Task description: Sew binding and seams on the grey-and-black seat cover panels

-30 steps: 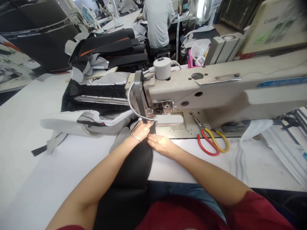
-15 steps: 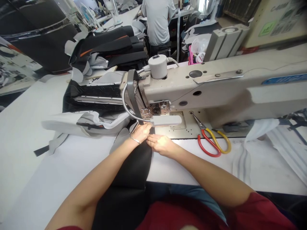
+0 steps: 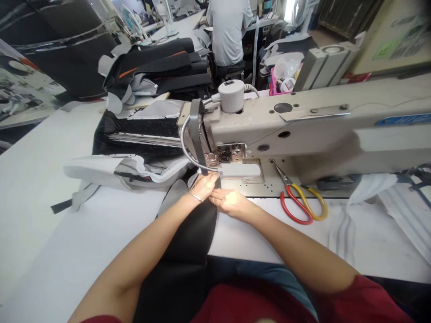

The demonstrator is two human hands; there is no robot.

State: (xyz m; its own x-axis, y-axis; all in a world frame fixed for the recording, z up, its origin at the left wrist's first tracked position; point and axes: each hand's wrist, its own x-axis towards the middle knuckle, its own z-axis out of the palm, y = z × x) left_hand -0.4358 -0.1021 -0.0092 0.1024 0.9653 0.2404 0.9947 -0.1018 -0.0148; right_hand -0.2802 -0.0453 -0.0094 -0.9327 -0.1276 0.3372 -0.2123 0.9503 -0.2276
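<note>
Both hands are close together at the front of a sewing machine (image 3: 313,121), near its needle area, which the lamp head and my hand partly hide. My left hand (image 3: 205,185), with a bracelet at the wrist, presses and grips the black sheet material (image 3: 190,235) just below the lamp head (image 3: 239,170). Beside it, my right hand (image 3: 230,202) has its fingers closed together on the right edge of the same material. The sheet runs down over the table's front edge to my lap. Grey pieces (image 3: 171,197) show to the left of my left hand.
Scissors (image 3: 296,197) with red and yellow handles lie right of my hands, tips on the machine bed. A black and grey sewn piece (image 3: 144,134) lies behind on the left. White strips (image 3: 357,211) are at right. Beyond, a person (image 3: 229,36) sits near dark stacked panels (image 3: 161,67).
The camera view has shifted, so everything appears slightly farther right and lower. Both hands keep nearly the same place by the machine, still on the black material.
</note>
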